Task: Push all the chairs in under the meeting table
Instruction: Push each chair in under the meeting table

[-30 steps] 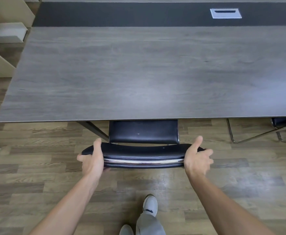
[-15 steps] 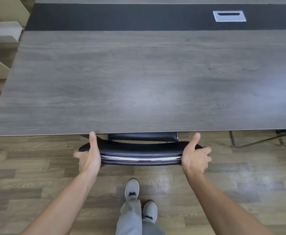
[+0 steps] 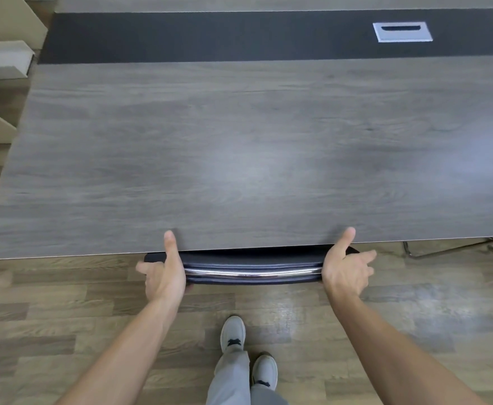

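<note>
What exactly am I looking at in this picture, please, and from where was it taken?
There is no machine here. The picture comes from a camera worn on a person's head, looking forward and down, so both bare arms reach in from below. The big grey surface is the meeting table, with a dark strip and a silver cable hatch at its far side. Nothing loose lies on the part we can see. The left hand and right hand press with open palms against the two ends of a black chair back with a chrome bar, thumbs pointing forward; the seat is out of sight beneath the table edge. The metal frame of another chair shows at the right.
</note>
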A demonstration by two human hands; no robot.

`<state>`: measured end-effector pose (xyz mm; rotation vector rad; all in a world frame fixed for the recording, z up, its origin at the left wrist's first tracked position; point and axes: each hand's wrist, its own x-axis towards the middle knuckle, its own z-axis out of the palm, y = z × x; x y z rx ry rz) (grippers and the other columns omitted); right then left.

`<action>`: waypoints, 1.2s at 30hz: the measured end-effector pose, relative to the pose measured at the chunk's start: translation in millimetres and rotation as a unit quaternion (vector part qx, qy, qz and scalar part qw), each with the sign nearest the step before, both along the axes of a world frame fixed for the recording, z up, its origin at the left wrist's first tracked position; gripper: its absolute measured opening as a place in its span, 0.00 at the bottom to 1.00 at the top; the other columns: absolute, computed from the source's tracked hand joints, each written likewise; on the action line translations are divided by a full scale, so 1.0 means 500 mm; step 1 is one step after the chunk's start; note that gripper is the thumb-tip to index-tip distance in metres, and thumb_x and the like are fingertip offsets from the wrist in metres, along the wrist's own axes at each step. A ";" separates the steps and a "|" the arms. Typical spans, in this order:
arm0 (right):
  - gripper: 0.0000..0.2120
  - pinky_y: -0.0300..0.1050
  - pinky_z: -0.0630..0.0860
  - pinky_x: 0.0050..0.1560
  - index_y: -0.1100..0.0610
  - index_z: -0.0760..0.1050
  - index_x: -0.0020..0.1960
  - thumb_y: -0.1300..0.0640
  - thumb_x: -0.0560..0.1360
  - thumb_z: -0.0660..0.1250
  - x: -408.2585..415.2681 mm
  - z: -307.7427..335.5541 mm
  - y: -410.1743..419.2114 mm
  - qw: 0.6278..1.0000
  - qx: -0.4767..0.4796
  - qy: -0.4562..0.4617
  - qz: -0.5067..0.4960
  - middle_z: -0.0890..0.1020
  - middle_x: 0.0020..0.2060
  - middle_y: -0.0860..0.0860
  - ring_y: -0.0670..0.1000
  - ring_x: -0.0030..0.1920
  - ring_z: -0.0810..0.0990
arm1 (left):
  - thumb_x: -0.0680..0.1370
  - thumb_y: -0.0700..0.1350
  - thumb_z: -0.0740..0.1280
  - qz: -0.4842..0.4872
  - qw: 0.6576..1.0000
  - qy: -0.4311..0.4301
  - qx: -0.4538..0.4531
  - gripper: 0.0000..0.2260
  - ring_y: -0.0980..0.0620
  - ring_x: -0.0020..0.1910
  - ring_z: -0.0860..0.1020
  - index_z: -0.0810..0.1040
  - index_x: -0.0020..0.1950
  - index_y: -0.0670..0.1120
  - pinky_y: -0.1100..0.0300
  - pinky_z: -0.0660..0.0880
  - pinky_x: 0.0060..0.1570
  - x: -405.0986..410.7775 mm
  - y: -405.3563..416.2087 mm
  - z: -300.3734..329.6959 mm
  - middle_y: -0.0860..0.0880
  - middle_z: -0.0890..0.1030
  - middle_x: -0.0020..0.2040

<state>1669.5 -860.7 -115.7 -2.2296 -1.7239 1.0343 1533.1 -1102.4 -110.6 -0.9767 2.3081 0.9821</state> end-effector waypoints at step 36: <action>0.34 0.58 0.73 0.63 0.60 0.77 0.52 0.36 0.80 0.43 0.143 0.239 -0.064 0.953 -0.030 0.142 0.267 0.79 0.53 0.58 0.63 0.57 0.77 | 0.80 0.66 0.56 -0.245 0.947 0.175 0.109 0.36 0.46 0.75 0.65 0.60 0.80 0.45 0.50 0.60 0.73 0.180 -0.051 0.171 0.46 0.69 0.76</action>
